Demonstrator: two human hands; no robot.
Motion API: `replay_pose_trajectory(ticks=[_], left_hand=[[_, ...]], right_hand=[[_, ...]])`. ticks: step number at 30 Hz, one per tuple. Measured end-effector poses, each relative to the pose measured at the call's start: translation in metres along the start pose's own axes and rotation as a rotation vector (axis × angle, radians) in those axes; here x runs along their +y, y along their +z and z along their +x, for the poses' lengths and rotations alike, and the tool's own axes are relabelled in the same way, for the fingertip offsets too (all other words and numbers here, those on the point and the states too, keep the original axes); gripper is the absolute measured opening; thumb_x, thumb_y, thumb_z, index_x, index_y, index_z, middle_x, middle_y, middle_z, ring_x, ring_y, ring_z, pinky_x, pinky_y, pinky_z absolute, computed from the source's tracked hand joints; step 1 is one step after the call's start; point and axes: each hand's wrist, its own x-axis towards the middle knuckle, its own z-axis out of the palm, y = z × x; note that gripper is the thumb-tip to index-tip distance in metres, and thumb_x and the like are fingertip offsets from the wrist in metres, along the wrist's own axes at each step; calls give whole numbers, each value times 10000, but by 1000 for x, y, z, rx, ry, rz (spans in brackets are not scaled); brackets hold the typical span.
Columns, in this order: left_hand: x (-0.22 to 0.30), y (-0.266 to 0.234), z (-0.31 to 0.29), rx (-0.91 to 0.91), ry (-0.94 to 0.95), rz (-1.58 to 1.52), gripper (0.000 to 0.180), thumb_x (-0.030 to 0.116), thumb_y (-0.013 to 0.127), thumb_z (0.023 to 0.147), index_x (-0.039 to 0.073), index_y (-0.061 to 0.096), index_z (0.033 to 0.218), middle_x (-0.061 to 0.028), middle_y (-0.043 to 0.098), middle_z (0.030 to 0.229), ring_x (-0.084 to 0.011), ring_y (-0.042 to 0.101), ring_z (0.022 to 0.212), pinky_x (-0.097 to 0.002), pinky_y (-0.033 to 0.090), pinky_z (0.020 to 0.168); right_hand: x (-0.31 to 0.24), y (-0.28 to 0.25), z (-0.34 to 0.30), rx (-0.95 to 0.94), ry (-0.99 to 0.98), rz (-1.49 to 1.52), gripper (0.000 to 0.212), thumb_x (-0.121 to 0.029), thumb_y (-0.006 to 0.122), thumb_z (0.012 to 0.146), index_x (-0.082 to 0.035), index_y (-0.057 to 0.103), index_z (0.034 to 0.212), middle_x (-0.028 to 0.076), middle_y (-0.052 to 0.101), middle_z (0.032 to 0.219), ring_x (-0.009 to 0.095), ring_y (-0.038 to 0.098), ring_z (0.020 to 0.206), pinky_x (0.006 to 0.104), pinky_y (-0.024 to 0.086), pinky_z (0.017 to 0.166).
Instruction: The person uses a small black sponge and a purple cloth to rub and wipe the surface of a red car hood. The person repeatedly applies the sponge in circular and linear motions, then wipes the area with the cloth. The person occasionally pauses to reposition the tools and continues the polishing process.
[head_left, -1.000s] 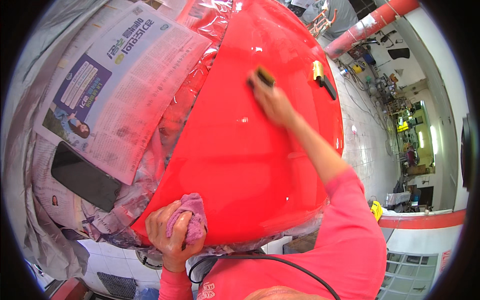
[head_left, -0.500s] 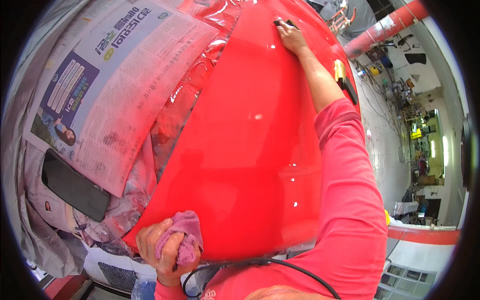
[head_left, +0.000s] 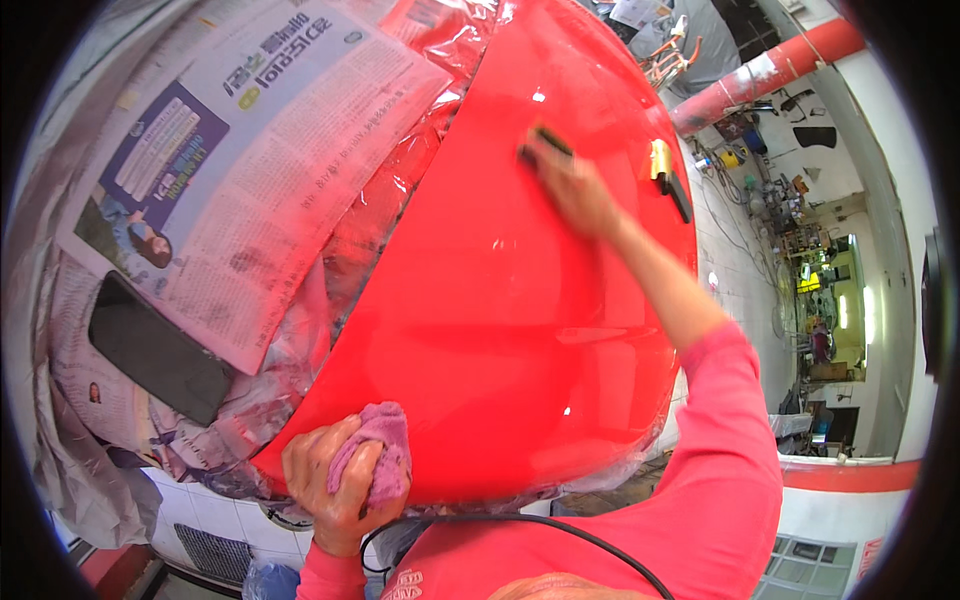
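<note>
A glossy red car hood (head_left: 470,330) spreads out before me, wet-looking in places. On its far part my right hand (head_left: 578,190) is closed over a small dark block (head_left: 547,142) with a tan edge, pressed against the red surface; motion blurs the fingers slightly. At the hood's near left corner, my left hand (head_left: 325,480) is wrapped round a crumpled pink cloth (head_left: 378,450). Part of the cloth is hidden by the fingers.
Printed newspaper (head_left: 260,190) and clear plastic film (head_left: 370,240) cover the area left of the hood. A dark phone-like slab (head_left: 160,350) lies on the paper. Near the hood's right edge sits a yellow-and-black tool (head_left: 676,190). A black cable (head_left: 520,518) crosses my front.
My right hand has drawn the block back toward me and slightly left across the hood. My left hand still grips the cloth near the same corner. The whole view has shifted a little.
</note>
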Motion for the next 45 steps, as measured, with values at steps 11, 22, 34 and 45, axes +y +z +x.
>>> replay_pose_trajectory(ticks=[11, 22, 34, 45], left_hand=[[-4, -2, 3, 33, -13, -22, 405, 191, 829, 716, 110, 697, 1090, -170, 738, 1156, -372, 698, 1029, -494, 521, 924], [-7, 1, -9, 6, -3, -29, 369, 377, 790, 793, 175, 742, 1098, -95, 722, 1233, -324, 672, 1048, -490, 504, 933], [-6, 2, 4, 74, 36, -80, 417, 233, 830, 710, 115, 715, 1094, -144, 737, 1182, -349, 681, 1038, -477, 496, 931], [-4, -2, -4, 24, 15, -86, 369, 291, 807, 736, 156, 733, 1071, -104, 733, 1199, -323, 682, 981, -465, 512, 890]], right_hand=[[-23, 45, 38, 105, 60, -253, 430, -40, 545, 1055, 9, 573, 1481, 242, 682, 1370, 431, 687, 1189, 478, 559, 987], [6, 14, 45, 61, 97, -54, 417, -21, 528, 1056, -4, 578, 1470, 256, 665, 1389, 417, 660, 1276, 459, 543, 1065], [-197, 68, -3, -24, -75, -133, 586, 43, 631, 945, -21, 563, 1524, 246, 632, 1423, 428, 611, 1339, 482, 522, 1098], [101, 2, 126, 167, 276, -465, 464, -241, 450, 1085, -51, 580, 1488, 279, 706, 1276, 488, 720, 1019, 563, 567, 950]])
